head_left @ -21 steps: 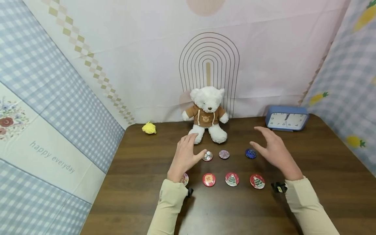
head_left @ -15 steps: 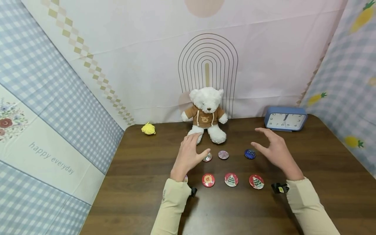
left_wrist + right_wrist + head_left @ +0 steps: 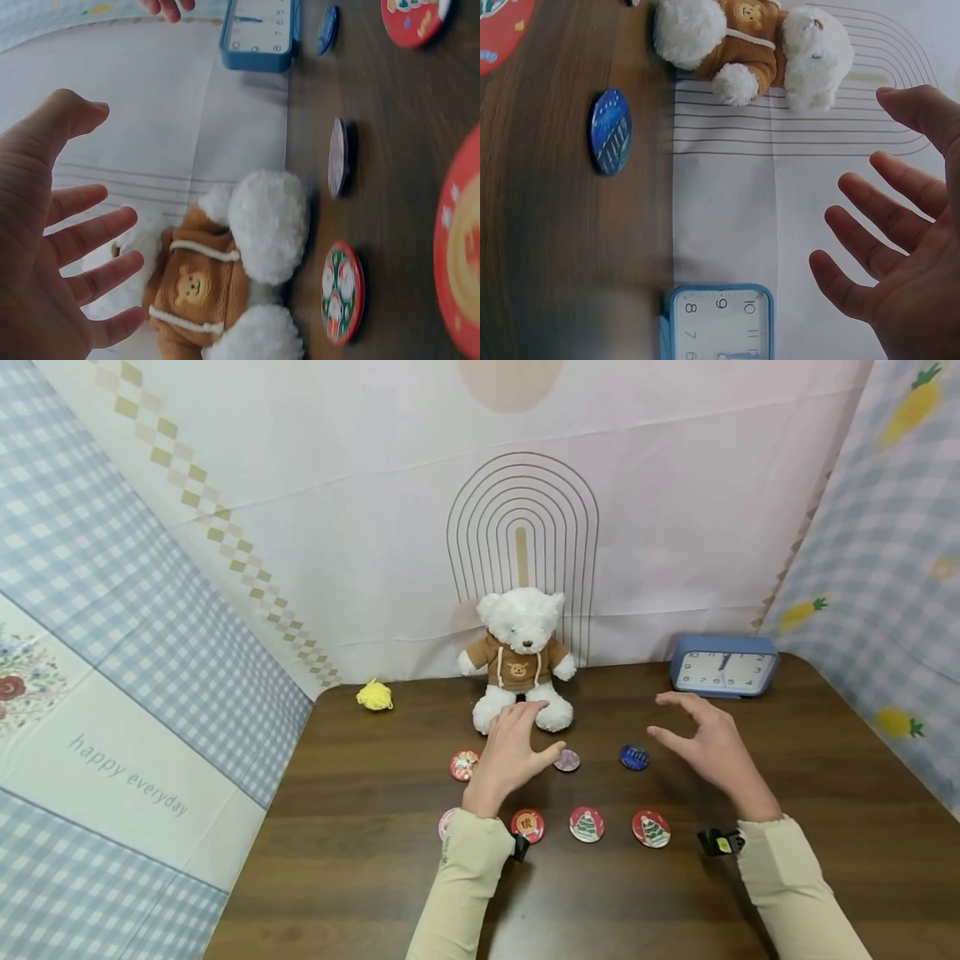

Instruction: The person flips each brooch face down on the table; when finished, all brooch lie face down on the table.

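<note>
Both hands hover over a brown table, holding nothing. My left hand (image 3: pixel 512 758), fingers spread, covers part of the back row of round badges; a red-rimmed green badge (image 3: pixel 342 292) hidden beneath it shows in the left wrist view. A red floral badge (image 3: pixel 464 765) lies to its left, a pale purple badge (image 3: pixel 567 761) by its thumb. My right hand (image 3: pixel 708 747), thumb and fingers apart, is just right of a blue badge (image 3: pixel 633 757). The front row has a pink-edged badge (image 3: pixel 447 823), a red badge with a yellow centre (image 3: pixel 528 826) and two Christmas-tree badges (image 3: pixel 587 824).
A white teddy bear (image 3: pixel 519 635) in a brown hoodie sits at the back against the cloth wall. A blue clock (image 3: pixel 723 667) stands at the back right, and a ball of yellow yarn (image 3: pixel 374 696) at the back left. Checked cloth (image 3: pixel 135 693) hangs at the sides.
My left hand has moved right, uncovering the red floral badge and covering the red-rimmed green one. The right hand has barely shifted, and the head view has turned slightly.
</note>
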A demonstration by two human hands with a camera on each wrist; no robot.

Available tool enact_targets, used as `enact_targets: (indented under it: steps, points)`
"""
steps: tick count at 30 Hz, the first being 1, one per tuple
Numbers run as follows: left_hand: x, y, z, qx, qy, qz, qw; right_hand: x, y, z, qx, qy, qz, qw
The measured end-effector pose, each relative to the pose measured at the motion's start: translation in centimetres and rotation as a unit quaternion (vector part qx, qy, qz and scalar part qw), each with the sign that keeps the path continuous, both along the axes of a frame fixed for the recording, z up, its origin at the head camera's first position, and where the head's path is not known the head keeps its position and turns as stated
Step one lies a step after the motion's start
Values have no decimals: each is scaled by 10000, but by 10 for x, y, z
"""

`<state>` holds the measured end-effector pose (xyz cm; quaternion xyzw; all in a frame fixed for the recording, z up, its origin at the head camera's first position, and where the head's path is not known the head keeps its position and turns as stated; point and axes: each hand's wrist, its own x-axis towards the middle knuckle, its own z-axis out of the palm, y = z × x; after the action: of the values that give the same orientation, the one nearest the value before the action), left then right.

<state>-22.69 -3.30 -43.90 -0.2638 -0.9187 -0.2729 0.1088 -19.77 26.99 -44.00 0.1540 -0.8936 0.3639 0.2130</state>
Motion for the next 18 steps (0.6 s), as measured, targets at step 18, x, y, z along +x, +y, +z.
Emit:
enact_targets:
  steps: [18]
  points:
    - [-4, 47, -8, -302, -284, -330, 9986, 1, 14, -7, 145, -498, -5, 9987]
